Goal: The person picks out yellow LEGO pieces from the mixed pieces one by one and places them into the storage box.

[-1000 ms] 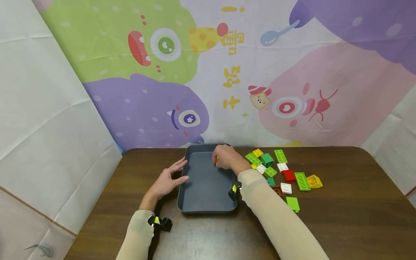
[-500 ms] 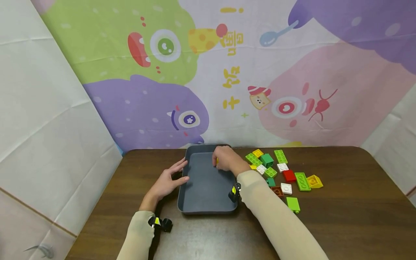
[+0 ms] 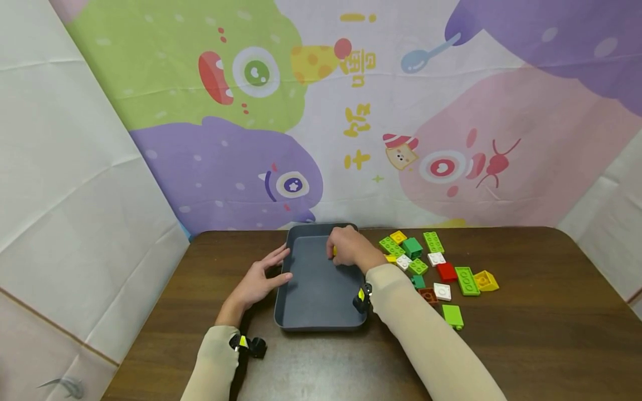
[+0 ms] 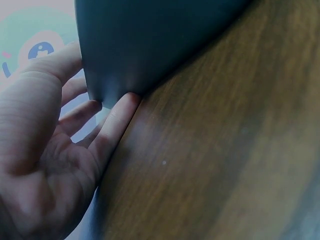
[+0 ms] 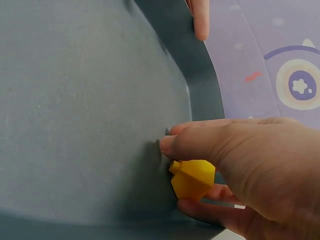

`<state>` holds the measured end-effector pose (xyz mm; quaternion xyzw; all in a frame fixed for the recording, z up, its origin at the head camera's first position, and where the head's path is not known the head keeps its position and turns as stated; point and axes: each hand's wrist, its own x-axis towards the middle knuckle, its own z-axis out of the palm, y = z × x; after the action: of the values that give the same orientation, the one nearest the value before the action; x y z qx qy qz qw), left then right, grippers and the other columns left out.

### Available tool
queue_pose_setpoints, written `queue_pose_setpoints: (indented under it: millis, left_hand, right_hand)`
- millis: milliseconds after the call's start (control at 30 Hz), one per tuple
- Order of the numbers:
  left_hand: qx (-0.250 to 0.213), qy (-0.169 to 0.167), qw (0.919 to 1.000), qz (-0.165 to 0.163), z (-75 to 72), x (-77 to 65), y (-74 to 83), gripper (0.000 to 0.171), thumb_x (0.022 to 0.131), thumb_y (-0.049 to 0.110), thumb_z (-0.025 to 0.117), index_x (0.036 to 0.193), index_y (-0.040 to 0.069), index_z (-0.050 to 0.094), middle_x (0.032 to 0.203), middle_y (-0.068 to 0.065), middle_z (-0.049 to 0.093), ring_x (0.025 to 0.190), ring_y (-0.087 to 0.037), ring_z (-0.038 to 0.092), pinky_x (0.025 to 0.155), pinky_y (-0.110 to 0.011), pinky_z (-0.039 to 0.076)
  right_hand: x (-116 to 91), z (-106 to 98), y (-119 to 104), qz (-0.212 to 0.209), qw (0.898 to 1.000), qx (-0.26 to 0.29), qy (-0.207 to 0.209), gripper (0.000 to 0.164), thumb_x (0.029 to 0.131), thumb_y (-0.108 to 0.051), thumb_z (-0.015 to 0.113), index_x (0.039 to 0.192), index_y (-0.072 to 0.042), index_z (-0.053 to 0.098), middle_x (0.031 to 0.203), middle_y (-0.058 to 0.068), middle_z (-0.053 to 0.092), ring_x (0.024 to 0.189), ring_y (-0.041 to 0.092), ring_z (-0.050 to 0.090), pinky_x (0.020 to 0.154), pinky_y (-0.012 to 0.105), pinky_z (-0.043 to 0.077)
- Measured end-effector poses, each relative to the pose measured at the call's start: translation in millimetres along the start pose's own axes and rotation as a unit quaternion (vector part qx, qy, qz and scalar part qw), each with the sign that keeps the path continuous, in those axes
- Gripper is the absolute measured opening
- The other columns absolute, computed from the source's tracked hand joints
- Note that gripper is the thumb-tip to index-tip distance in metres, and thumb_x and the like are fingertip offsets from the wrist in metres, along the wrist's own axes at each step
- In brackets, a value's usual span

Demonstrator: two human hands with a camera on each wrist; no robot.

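A dark grey rectangular tray (image 3: pixel 321 301) lies on the table. At its left side my left hand (image 3: pixel 256 284) rests with spread, fairly straight fingers; the thumb reaches the rim and, in the left wrist view, fingertips (image 4: pixel 127 102) touch the outer wall. My right hand (image 3: pixel 348 245) is over the far right part of the tray. Between its thumb and fingers it pinches a small yellow toy brick (image 5: pixel 194 180) with sloped sides and a stud, close over the tray floor. In the head view the hand hides most of this brick.
Right of the tray lie several loose toy bricks, among them a red brick (image 3: pixel 446 272), a dark green brick (image 3: pixel 412 248), a yellow sloped brick (image 3: pixel 485 280) and a lime brick (image 3: pixel 453 316). A cartoon cloth (image 3: pixel 361 195) hangs behind the brown table (image 3: pixel 541 334).
Almost nothing differs: my right hand, with the yellow brick, stays over the same part of the tray. The left hand keeps its place at the rim.
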<state>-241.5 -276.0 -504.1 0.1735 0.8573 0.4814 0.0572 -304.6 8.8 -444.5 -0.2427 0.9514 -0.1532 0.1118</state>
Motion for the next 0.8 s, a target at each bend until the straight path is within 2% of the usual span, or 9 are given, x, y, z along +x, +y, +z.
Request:
queue_pose_setpoints:
  millis: [167,300,533,800]
  left_hand:
    - [-0.002,-0.003,1.0000,-0.005,0.2,0.7,-0.6,0.071,0.108,0.016,0.077,0.171,0.003,0.046,0.187,-0.017,0.032,0.159,-0.051,0.050,0.133,-0.072,0.035]
    - [-0.005,-0.003,1.0000,-0.005,-0.1,0.4,1.4,0.071,0.108,0.015,0.077,0.171,0.003,0.046,0.187,-0.016,0.032,0.159,-0.051,0.050,0.133,-0.073,0.034]
    - [-0.011,-0.001,0.9999,-0.002,0.5,-0.3,2.6,0.071,0.108,0.016,0.078,0.170,0.002,0.047,0.186,-0.017,0.033,0.157,-0.051,0.051,0.133,-0.073,0.033]
    - [0.006,0.008,0.9999,0.009,0.6,-0.4,-3.0,0.077,0.106,0.034,0.081,0.170,0.005,0.049,0.185,-0.014,0.036,0.152,-0.048,0.055,0.130,-0.069,0.039]
  right_hand:
    - [-3.8,2.0,-2.2,-0.005,1.000,-0.019,0.001,0.006,0.097,-0.009,0.088,0.099,-0.015,0.088,0.127,0.008,0.077,0.119,0.034,0.060,0.107,0.049,0.055]
    - [2.6,6.5,3.9,-0.018,0.999,-0.029,0.003,0.007,0.096,-0.012,0.089,0.096,-0.018,0.087,0.126,0.007,0.079,0.119,0.034,0.065,0.108,0.053,0.055]
    - [-1.3,0.6,-0.6,-0.028,0.999,-0.039,-0.003,0.007,0.096,-0.012,0.090,0.099,-0.017,0.087,0.124,0.005,0.082,0.114,0.028,0.072,0.106,0.047,0.060]
    - [-1.3,0.9,-0.3,-0.026,0.999,-0.039,-0.007,0.006,0.096,-0.012,0.089,0.100,-0.016,0.086,0.125,0.006,0.081,0.116,0.029,0.072,0.109,0.047,0.059]
